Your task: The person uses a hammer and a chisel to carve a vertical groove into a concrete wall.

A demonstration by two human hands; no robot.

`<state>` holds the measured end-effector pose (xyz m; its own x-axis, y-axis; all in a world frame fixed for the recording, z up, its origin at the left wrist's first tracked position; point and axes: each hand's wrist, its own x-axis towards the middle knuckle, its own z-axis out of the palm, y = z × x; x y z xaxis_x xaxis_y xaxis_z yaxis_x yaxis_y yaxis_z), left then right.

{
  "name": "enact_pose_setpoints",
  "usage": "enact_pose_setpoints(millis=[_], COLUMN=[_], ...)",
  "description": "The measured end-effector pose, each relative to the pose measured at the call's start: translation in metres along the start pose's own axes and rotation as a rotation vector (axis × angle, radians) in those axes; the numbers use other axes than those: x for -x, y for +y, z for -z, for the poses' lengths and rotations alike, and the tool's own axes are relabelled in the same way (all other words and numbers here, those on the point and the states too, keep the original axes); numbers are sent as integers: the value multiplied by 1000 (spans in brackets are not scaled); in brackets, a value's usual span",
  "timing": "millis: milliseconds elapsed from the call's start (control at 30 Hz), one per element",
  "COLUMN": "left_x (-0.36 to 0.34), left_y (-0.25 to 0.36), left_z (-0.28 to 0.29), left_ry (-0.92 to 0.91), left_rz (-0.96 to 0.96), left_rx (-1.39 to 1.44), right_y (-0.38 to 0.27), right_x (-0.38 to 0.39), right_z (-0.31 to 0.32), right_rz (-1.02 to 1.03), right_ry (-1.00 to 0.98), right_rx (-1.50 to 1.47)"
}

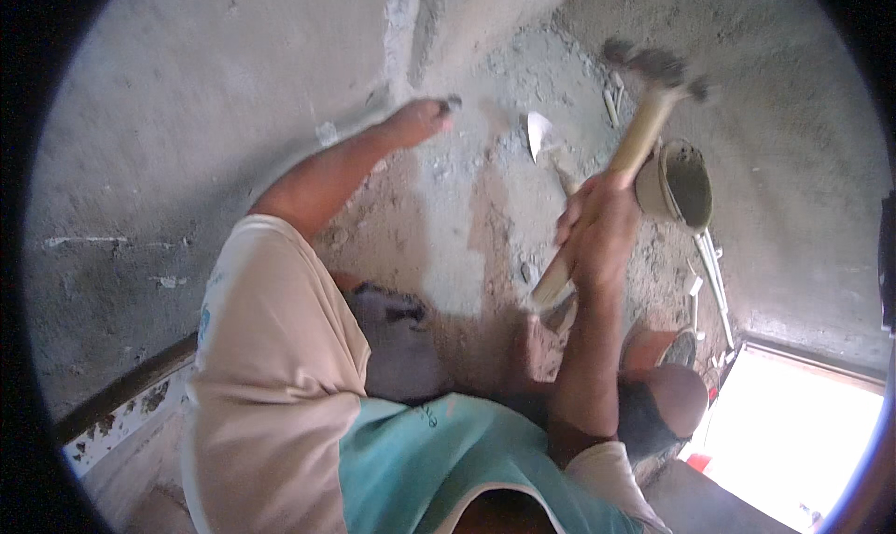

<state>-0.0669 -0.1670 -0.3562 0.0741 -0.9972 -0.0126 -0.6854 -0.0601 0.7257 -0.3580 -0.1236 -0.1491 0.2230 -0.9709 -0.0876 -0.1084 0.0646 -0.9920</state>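
Note:
My left hand (422, 119) is closed near the foot of the wall groove, around a small dark object that I cannot make out. My right hand (597, 221) grips the wooden handle of a hammer (649, 119), whose dark head is raised toward the upper right and blurred. A trowel (538, 137) with a pale blade lies on the dusty floor (453, 254) between my hands. Just right of my right hand is a bucket (689, 189) with grey material inside.
Plastered walls (168, 161) meet at a corner with a vertical groove (406, 21). Rubble (551, 63) lies along the wall foot. White pipe pieces (714, 277) lie at the right, above a bright opening (798, 431). My knee (681, 399) shows at lower right.

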Motion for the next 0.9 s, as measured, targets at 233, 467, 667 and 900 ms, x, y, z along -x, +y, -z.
enact_pose_setpoints(millis=[233,467,667,900], left_x=[19,23,21,19], left_y=[10,4,-26,4], left_z=[6,-7,-10,-1], left_ry=[43,-61,-35,-126], left_rz=[137,25,23,26], left_rx=[153,88,11,63], right_y=[-66,-62,85,-18], right_x=[11,8,7,-2], right_z=[17,-21,-59,-18], right_rz=[312,366,-310,26], right_ry=[46,20,-307,-174], right_rx=[-170,-118,384,172])
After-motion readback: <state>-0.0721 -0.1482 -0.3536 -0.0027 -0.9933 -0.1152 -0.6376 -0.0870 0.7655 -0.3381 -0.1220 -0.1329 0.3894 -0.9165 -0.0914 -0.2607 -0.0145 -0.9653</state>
